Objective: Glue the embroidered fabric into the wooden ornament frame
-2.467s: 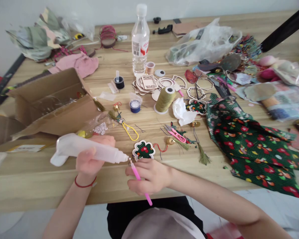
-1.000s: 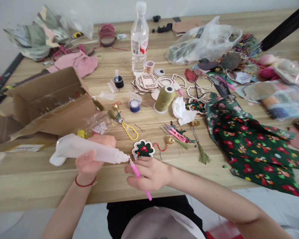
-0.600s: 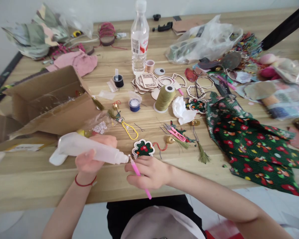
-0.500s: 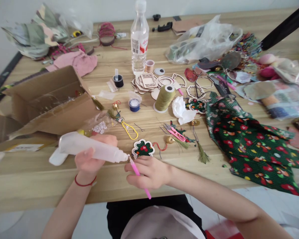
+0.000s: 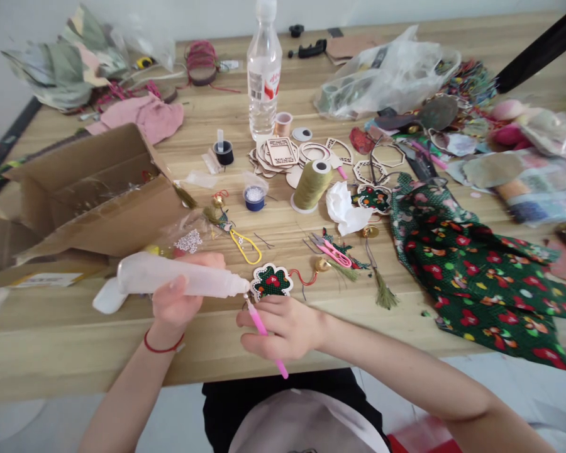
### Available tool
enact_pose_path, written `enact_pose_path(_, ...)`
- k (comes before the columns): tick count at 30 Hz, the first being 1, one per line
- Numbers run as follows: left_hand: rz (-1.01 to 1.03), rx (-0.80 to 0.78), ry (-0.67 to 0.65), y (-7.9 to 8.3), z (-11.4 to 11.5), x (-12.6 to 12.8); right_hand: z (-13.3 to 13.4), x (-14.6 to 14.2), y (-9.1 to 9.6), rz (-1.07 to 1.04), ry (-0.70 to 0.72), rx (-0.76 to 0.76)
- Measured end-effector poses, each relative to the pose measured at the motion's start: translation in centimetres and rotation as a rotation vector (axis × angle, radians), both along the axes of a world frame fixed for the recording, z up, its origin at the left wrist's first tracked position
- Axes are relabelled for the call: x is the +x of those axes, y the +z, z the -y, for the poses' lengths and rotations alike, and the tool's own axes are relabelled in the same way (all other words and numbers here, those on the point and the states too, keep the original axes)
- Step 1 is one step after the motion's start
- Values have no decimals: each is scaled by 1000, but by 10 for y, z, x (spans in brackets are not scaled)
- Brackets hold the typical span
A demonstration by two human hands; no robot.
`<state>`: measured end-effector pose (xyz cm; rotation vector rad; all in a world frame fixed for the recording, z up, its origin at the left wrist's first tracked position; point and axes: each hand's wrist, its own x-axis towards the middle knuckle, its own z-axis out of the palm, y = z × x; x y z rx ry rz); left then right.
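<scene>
My left hand (image 5: 178,301) is wrapped round a translucent white squeeze bottle (image 5: 170,275), tilted so that its nozzle points right. Between the fingers of my right hand (image 5: 283,327) is a slim pink pen-like tool (image 5: 259,322), its pale tip up by the nozzle. A tiny bright bead seems to sit at that tip; whether the nozzle touches it I cannot tell. Just beyond my right fingers lies a flower-shaped pendant (image 5: 271,280) with white scalloped edge and green printed fabric. A red cord joins it to a golden bell (image 5: 322,264). My fingers cover the pendant's lower edge.
Left stands an open cardboard box (image 5: 94,189), with a white cap-like piece (image 5: 109,297) before it. Pink snips (image 5: 331,250), a thread cone (image 5: 312,185), a bead tub (image 5: 254,197) and a water bottle (image 5: 264,75) stand beyond my hands. Green floral fabric (image 5: 471,270) lies right.
My left hand has shifted slightly right with the squeeze bottle, bringing its nozzle over the pink tool's tip. My right hand has hardly moved.
</scene>
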<state>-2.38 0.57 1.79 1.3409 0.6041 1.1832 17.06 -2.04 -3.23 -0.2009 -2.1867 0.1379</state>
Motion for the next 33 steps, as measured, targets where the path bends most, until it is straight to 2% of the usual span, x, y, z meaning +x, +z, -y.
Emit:
enact_pose_path(7,-27,7,-1,-2,1,-2,-4,3,2,-56,0,-6)
enact_pose_path(16,19,-66,-49,-1,-4,-2,-1,4,-2,26,-9,-44)
enact_pose_path(20,49,-119,-21,-2,-4,-2,1,2,-6,105,-5,-26)
enact_pose_path(24,46,-173,58,-5,-3,-2,-3,7,-1,-17,-18,21)
enact_pose_path(26,42,-213,95,-7,-2,-1,-10,15,4,-64,-71,-46)
enact_pose_path(28,69,-266,84,-8,-2,0,-20,24,9,-71,-162,-203)
enact_pose_path(30,111,-339,34,-8,-2,0,-30,33,12,-136,-250,-330)
enact_pose_path(33,212,-461,-68,-5,-4,0,-41,41,15,-282,-346,-377)
